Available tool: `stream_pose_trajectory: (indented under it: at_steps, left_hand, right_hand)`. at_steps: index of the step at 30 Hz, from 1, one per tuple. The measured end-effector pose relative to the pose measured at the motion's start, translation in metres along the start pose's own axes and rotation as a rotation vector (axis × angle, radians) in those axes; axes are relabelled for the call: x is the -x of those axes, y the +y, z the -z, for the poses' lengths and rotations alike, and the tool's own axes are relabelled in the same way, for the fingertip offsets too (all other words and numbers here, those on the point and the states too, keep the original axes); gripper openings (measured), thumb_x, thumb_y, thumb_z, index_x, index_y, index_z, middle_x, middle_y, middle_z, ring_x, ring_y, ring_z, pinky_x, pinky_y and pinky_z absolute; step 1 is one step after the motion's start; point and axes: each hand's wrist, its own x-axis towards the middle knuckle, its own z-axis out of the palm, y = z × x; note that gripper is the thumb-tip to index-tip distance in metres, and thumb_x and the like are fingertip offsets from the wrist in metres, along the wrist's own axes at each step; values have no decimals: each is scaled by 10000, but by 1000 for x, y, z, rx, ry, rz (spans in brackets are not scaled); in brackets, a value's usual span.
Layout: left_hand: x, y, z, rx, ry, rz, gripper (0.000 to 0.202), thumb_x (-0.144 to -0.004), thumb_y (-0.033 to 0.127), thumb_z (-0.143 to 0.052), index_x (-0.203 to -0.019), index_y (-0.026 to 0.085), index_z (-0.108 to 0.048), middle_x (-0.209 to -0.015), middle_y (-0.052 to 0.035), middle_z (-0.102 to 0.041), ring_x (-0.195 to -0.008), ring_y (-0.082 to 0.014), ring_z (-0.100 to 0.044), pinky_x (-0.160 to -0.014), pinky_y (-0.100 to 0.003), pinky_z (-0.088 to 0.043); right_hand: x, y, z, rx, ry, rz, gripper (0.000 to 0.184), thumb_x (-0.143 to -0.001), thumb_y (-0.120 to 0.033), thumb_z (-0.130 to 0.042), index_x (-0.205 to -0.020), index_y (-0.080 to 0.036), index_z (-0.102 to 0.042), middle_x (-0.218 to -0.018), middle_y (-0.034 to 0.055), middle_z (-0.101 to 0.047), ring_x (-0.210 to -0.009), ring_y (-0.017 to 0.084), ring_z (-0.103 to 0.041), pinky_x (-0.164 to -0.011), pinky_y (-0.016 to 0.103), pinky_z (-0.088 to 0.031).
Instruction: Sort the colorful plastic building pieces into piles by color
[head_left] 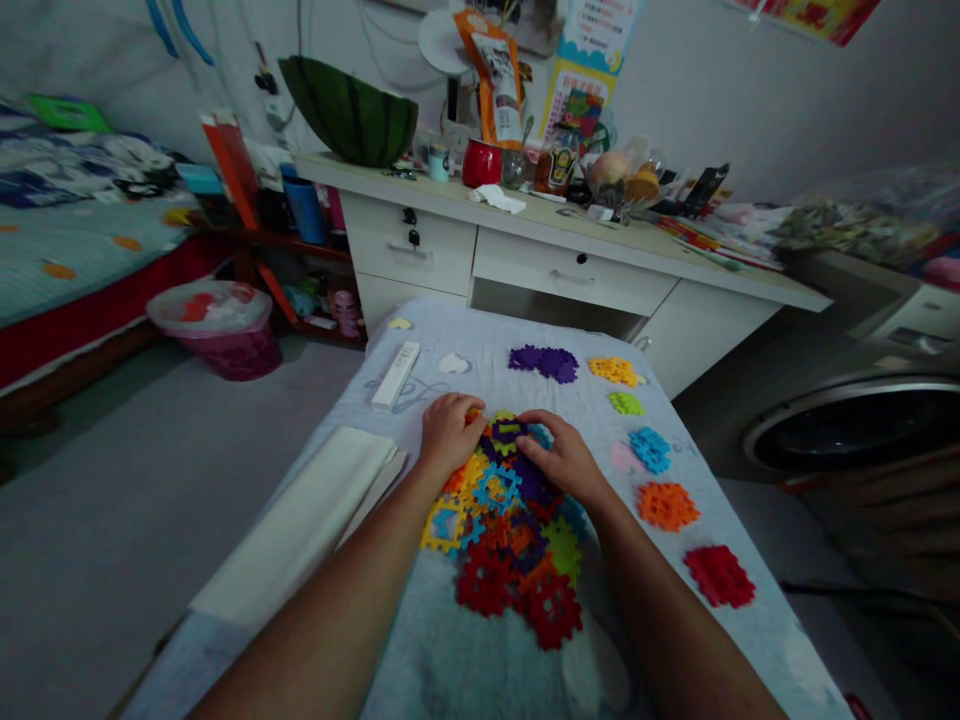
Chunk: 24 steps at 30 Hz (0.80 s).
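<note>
A heap of colourful interlocking plastic pieces [499,487] lies on the cloth-covered table between my forearms. At its far left edge, my left hand [450,435] has its fingers curled against an orange-yellow plastic piece [472,413]. Across from it, my right hand [564,458] rests over the purple pieces, thumb and fingers apart. A purple piece with a yellow-green bar [508,430] sits between the two hands. Closest to me in the heap are red square pieces [553,608].
Sorted piles line the right side: purple [544,363], yellow [613,370], green [625,403], blue [650,450], orange [667,506] and red [720,576]. A white box [396,375] and a folded cream cloth [300,520] lie left. Beyond stands a white desk [412,245].
</note>
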Motion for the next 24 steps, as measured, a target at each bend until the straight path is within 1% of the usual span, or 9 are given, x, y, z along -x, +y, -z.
stream_pose_trajectory:
  at_steps: [4, 8, 12, 15, 17, 20, 22, 24]
  left_hand:
    - [0, 0, 1, 2, 2, -7, 192, -857, 299, -564, -977, 257, -707, -1051, -34, -704, -1085, -232, -593, -978, -393, -410]
    - [0, 0, 2, 9, -2, -8, 186, -852, 298, -573, -972, 247, -706, -1041, -36, -702, -1070, -235, -600, -969, -396, -413]
    - [0, 0, 1, 11, -2, 3, 181, -848, 294, -579, -969, 250, -705, -1053, -31, -698, -1082, -239, -593, -984, -404, -402]
    - [0, -1, 0, 13, -2, 5, 179, -845, 294, -582, -968, 252, -705, -1056, -30, -698, -1080, -237, -593, -984, -400, -401]
    - [0, -1, 0, 15, -5, 5, 182, -845, 296, -582, -971, 251, -705, -1055, -30, -698, -1077, -236, -594, -982, -398, -402]
    - [0, -1, 0, 18, -8, 4, 192, -849, 304, -579, -982, 248, -706, -1059, -33, -697, -1083, -237, -593, -986, -399, -402]
    - [-1, -1, 0, 19, -10, 5, 196, -849, 305, -578, -986, 249, -705, -1062, -34, -696, -1087, -239, -592, -988, -401, -401]
    - [0, -1, 0, 18, -10, 9, 195, -846, 304, -578, -986, 252, -704, -1063, -33, -695, -1087, -238, -592, -987, -401, -403]
  right_hand:
    - [-4, 5, 3, -85, 70, -40, 271, -884, -426, -565, -1008, -206, -662, -995, 38, -705, -967, 221, -625, -905, 344, -456]
    - [-8, 22, 2, -127, 174, -117, 370, -957, -494, -410, -838, -204, -606, -789, 11, -641, -792, 184, -600, -731, 283, -443]
    - [-12, 41, 1, -63, 227, -206, 393, -959, -501, -369, -740, -217, -529, -627, -17, -541, -630, 164, -552, -611, 272, -381]
    - [-15, 51, 2, 71, 256, -204, 395, -945, -489, -381, -699, -216, -526, -606, -10, -528, -608, 163, -513, -599, 280, -344]
    - [-17, 55, 2, 126, 264, -202, 363, -926, -471, -410, -735, -207, -569, -648, 5, -565, -640, 171, -527, -617, 285, -352]
    - [-18, 63, -1, 136, 264, -224, 297, -877, -422, -478, -956, -180, -630, -728, 21, -617, -702, 190, -569, -662, 296, -406]
    - [-19, 69, -3, 160, 278, -220, 356, -832, -385, -527, -1091, -157, -616, -824, 49, -649, -791, 211, -599, -730, 319, -451]
    - [-18, 73, -5, 209, 279, -202, 412, -800, -348, -557, -1153, -142, -607, -982, 98, -668, -922, 238, -608, -836, 359, -469]
